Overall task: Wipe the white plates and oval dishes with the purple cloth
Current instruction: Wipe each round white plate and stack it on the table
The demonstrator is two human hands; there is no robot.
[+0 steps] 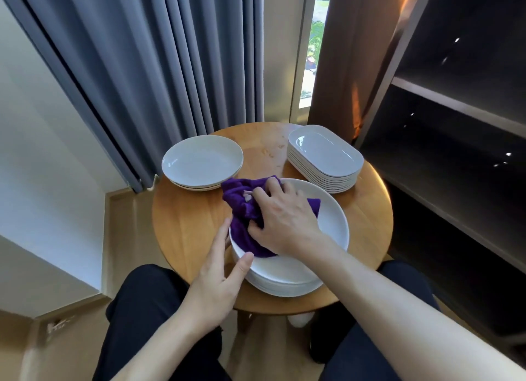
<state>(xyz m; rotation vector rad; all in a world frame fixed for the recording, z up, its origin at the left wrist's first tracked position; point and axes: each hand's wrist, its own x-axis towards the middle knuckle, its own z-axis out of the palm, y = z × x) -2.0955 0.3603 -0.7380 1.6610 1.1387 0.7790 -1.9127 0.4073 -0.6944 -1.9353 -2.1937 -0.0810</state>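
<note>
Purple cloth [244, 209], white plates [327, 224], grey curtain [148, 67].

Grey curtains [159, 67] hang behind a round wooden table [185, 218].

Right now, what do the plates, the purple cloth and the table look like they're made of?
The round plates and oval dishes are probably glazed ceramic: white, glossy, with bright highlights. The purple cloth looks like soft napped fabric, maybe microfibre, bunching into folds. The table is wood, smooth finish, grain lines showing.
</note>
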